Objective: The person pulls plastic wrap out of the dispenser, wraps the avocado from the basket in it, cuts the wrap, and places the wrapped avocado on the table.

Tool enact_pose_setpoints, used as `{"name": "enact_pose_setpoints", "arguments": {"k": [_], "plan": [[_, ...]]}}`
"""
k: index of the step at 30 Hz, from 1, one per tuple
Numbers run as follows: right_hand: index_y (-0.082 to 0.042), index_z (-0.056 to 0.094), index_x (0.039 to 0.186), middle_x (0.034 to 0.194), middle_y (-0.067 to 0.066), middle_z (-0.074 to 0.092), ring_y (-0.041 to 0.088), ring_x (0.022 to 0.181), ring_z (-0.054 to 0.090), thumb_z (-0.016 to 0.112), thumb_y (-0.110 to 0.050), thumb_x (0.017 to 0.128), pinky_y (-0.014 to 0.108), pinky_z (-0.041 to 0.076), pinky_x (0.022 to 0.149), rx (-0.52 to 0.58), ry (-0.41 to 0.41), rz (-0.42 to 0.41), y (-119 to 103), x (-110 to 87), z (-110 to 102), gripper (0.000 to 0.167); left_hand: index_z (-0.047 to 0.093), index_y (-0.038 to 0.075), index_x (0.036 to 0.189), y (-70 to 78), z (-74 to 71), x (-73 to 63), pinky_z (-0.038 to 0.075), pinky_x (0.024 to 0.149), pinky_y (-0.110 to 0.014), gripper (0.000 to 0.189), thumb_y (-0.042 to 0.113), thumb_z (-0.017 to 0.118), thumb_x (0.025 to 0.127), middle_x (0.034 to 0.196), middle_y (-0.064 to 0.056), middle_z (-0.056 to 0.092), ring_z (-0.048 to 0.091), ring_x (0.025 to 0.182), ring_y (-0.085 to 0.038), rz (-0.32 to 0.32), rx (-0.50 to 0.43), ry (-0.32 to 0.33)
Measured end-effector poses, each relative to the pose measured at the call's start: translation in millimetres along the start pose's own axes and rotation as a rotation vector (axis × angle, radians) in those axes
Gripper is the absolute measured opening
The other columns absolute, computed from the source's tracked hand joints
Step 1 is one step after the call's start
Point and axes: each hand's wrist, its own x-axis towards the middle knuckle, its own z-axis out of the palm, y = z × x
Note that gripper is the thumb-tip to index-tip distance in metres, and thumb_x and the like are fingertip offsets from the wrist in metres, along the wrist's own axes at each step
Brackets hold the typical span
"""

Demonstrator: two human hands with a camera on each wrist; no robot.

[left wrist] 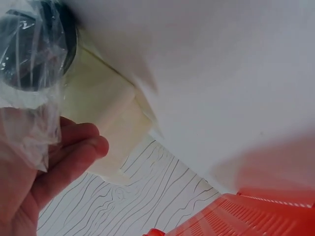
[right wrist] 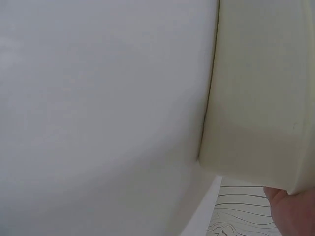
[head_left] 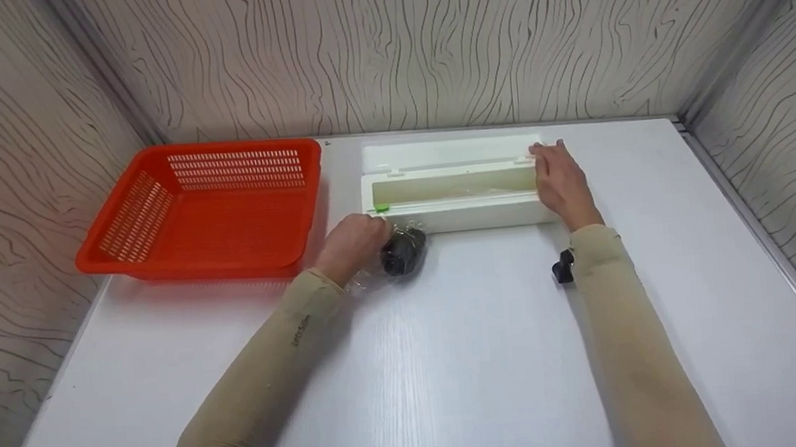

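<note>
A long white cling film dispenser box (head_left: pixel 469 218) stands with its lid (head_left: pixel 449 153) raised at the back and a green slide cutter (head_left: pixel 382 208) at its left front edge. My left hand (head_left: pixel 356 243) is at that corner, its fingers curled at the clear plastic wrap (left wrist: pixel 37 130), which drapes across the palm; thumb and index tips are hidden. Beside it sits a dark rounded object (head_left: pixel 401 253) covered in the same film. At the box's right end, my right hand (head_left: pixel 561 179) rests with mostly straight fingers against the end and lid.
An orange-red plastic basket (head_left: pixel 229 273) stands left of the box. A small black object (head_left: pixel 563 270) lies partly hidden under the right forearm. Wood-patterned panels (head_left: pixel 383 52) close off the back and sides of the white table (head_left: pixel 426 379).
</note>
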Motion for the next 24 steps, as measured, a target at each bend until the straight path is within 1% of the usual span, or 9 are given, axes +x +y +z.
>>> {"name": "enact_pose_setpoints", "arguments": {"k": [2, 5, 9, 12, 16, 20, 22, 24], "plan": [[0.0, 0.042, 0.153, 0.165, 0.021, 0.035, 0.043, 0.159, 0.01, 0.02, -0.028, 0.114, 0.053, 0.008, 0.131, -0.002, 0.006, 0.001, 0.0, 0.4, -0.2, 0.053, 0.073, 0.006, 0.098, 0.9, -0.1, 0.8, 0.062, 0.063, -0.034, 0.015, -0.006, 0.072, 0.088, 0.085, -0.009, 0.076, 0.073, 0.07, -0.021, 0.005, 0.015, -0.009], [0.0, 0.043, 0.153, 0.164, 0.021, 0.036, 0.043, 0.159, 0.011, 0.02, -0.028, 0.114, 0.053, 0.008, 0.13, -0.005, 0.013, 0.004, 0.1, 0.8, 0.0, 0.053, 0.072, 0.007, 0.098, 3.7, -0.3, 2.9, 0.063, 0.064, -0.033, 0.016, -0.005, 0.072, 0.088, 0.086, -0.008, 0.075, 0.073, 0.071, -0.02, 0.033, 0.035, -0.008], [-0.002, 0.041, 0.155, 0.166, 0.019, 0.035, 0.042, 0.16, 0.008, 0.019, -0.031, 0.114, 0.059, 0.008, 0.129, 0.002, -0.006, 0.014, -0.9, 0.0, 1.3, 0.054, 0.072, 0.007, 0.098, 7.7, 0.5, 5.6, 0.062, 0.063, -0.032, 0.017, -0.006, 0.069, 0.088, 0.086, -0.007, 0.074, 0.073, 0.071, -0.019, 0.088, 0.057, 0.0], [-0.003, 0.041, 0.155, 0.166, 0.019, 0.035, 0.042, 0.16, 0.008, 0.02, -0.031, 0.114, 0.061, 0.008, 0.128, 0.007, -0.01, 0.012, -1.7, 0.2, 2.4, 0.054, 0.072, 0.007, 0.1, 8.3, 0.4, 4.6, 0.062, 0.062, -0.032, 0.018, -0.006, 0.07, 0.088, 0.087, -0.006, 0.074, 0.072, 0.07, -0.018, 0.1, 0.079, -0.007], [-0.001, 0.044, 0.153, 0.164, 0.02, 0.038, 0.044, 0.159, 0.012, 0.02, -0.028, 0.114, 0.058, 0.01, 0.129, 0.006, 0.018, 0.001, -1.0, 0.9, 1.0, 0.053, 0.07, 0.007, 0.104, 6.5, -1.4, 3.9, 0.062, 0.062, -0.033, 0.019, -0.004, 0.07, 0.088, 0.088, -0.007, 0.073, 0.072, 0.07, -0.02, 0.112, 0.068, -0.008], [-0.001, 0.044, 0.153, 0.164, 0.02, 0.037, 0.044, 0.159, 0.011, 0.02, -0.028, 0.113, 0.056, 0.009, 0.13, 0.006, 0.013, 0.007, -0.2, 0.5, 0.3, 0.054, 0.069, 0.007, 0.105, 4.9, -1.4, 3.9, 0.062, 0.063, -0.033, 0.019, -0.003, 0.069, 0.089, 0.088, -0.008, 0.072, 0.071, 0.07, -0.02, 0.134, 0.041, 0.002], [-0.002, 0.042, 0.155, 0.165, 0.019, 0.036, 0.044, 0.159, 0.01, 0.019, -0.029, 0.113, 0.056, 0.008, 0.13, 0.009, 0.001, 0.019, -0.4, 0.5, 0.9, 0.055, 0.068, 0.007, 0.107, 4.4, 0.0, 2.3, 0.062, 0.064, -0.034, 0.02, -0.004, 0.068, 0.09, 0.089, -0.008, 0.072, 0.072, 0.07, -0.021, 0.117, 0.006, 0.007], [-0.001, 0.042, 0.155, 0.165, 0.02, 0.036, 0.044, 0.159, 0.011, 0.018, -0.029, 0.113, 0.056, 0.008, 0.13, 0.011, 0.003, 0.017, -1.8, 1.3, 2.1, 0.055, 0.068, 0.007, 0.109, 3.5, 1.8, 0.0, 0.063, 0.063, -0.036, 0.021, -0.005, 0.067, 0.091, 0.089, -0.009, 0.072, 0.072, 0.07, -0.024, 0.057, -0.066, 0.02]]}}
